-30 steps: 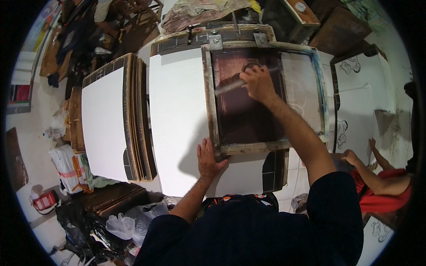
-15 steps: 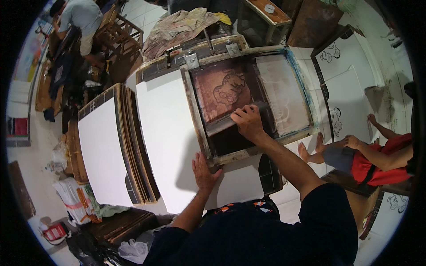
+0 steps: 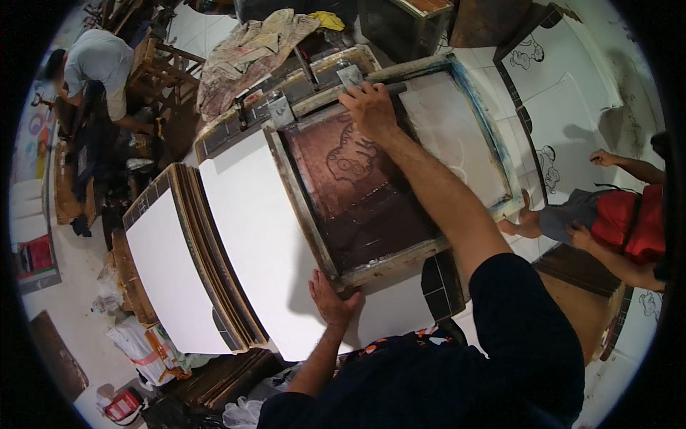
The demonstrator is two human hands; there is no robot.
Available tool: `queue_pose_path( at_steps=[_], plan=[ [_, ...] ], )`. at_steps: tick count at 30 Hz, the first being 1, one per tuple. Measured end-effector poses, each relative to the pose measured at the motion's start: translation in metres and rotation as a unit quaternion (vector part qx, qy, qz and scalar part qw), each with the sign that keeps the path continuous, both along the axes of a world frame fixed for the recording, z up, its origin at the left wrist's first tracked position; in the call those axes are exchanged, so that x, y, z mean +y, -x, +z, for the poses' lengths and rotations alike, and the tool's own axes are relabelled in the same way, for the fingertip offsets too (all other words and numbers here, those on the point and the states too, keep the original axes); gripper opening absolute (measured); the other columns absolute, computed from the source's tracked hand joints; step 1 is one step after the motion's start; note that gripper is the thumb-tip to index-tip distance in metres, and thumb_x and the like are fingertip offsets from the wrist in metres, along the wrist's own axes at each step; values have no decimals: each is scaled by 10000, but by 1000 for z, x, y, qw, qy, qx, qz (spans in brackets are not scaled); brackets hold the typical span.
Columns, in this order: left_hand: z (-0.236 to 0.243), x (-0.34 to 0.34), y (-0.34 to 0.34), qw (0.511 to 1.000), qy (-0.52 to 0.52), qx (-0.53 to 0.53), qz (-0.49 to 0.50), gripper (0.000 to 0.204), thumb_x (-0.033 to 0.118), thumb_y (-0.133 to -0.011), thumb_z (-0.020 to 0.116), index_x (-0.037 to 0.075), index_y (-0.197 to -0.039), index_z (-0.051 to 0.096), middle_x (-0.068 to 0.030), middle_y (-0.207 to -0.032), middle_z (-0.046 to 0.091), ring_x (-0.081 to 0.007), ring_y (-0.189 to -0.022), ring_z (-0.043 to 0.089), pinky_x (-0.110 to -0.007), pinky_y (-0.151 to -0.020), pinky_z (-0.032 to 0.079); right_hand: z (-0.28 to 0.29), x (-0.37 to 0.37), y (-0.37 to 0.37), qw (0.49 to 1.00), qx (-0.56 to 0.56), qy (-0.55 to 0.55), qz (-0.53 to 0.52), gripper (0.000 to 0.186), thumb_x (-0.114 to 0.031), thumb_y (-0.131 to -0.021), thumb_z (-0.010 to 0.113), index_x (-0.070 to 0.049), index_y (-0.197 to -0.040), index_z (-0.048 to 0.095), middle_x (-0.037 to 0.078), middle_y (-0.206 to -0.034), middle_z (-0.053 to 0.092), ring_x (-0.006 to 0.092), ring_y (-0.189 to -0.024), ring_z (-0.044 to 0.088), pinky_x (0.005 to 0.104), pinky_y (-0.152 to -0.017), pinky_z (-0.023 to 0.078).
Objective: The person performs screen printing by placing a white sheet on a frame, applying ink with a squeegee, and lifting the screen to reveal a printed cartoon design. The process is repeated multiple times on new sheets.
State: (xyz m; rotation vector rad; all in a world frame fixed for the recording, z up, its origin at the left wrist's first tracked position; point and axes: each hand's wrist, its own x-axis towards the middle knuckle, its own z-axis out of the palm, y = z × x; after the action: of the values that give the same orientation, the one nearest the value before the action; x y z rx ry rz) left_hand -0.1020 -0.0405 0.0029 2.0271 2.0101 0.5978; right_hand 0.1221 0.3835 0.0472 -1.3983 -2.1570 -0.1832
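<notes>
A wooden-framed printing screen (image 3: 305,211) lies over a white fabric piece (image 3: 246,214) stretched on a board. Line drawing of a cartoon figure (image 3: 350,159) shows through its reddish-brown mesh. At the screen's far end, near the metal hinge clamps (image 3: 281,112), my right hand (image 3: 373,113) is closed around a squeegee (image 3: 395,89), mostly hidden beneath the hand. My left hand (image 3: 331,300) lies on the white fabric at the frame's near left corner, fingers extended and thumb by the wood.
Left of the screen stands a stack of boards (image 3: 221,264) topped with white fabric (image 3: 171,268). A stained cloth (image 3: 254,61) lies beyond the clamps. Printed white pieces (image 3: 564,107) lie at right, where a person in red (image 3: 629,222) sits. Another person (image 3: 100,68) bends over at far left.
My right hand has pushed the squeegee from the middle of the screen to its far end. My left hand keeps its place at the frame corner. The whole view has turned slightly.
</notes>
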Motion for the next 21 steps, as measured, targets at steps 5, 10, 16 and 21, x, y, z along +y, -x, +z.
queue_pose_path(
  at_steps=[5, 10, 16, 21],
  plan=[
    [1, -1, 0, 1000, -1, 9, -8, 1204, 362, -666, 920, -86, -1577, 273, -321, -1574, 389, -453, -1507, 351, -611, -1255, 235, 11, -45, 10, 993, 9, 72, -91, 182, -150, -825, 741, -162, -1000, 690, 32, -995, 674, 257, -1068, 619, 470, -889, 432],
    [-1, -1, 1, 1000, 0, 16, -11, 1188, 346, -690, 913, -73, -1591, 263, -307, -1595, 373, -433, -1519, 335, -589, -1265, 224, 14, -139, 1, 983, 32, 90, -154, 283, -189, -802, 800, -161, -1057, 680, 28, -1018, 660, 275, -1029, 608, 476, -871, 429],
    [-2, 0, 0, 1000, -11, -1, -4, 1155, 338, -715, 902, -63, -1594, 269, -273, -1595, 393, -380, -1548, 309, -558, -1279, 199, 23, -238, -15, 958, 4, 147, -246, 186, -106, -868, 670, -157, -1047, 680, 38, -1003, 660, 278, -1028, 618, 484, -887, 423],
    [0, -1, -1, 1000, -17, -22, -4, 1138, 296, -716, 912, -42, -1595, 274, -236, -1596, 403, -371, -1553, 303, -555, -1279, 197, 28, -278, -9, 972, -1, 186, -144, 233, -77, -820, 672, -153, -1041, 682, 42, -987, 659, 289, -1015, 628, 484, -889, 424]
  ],
)
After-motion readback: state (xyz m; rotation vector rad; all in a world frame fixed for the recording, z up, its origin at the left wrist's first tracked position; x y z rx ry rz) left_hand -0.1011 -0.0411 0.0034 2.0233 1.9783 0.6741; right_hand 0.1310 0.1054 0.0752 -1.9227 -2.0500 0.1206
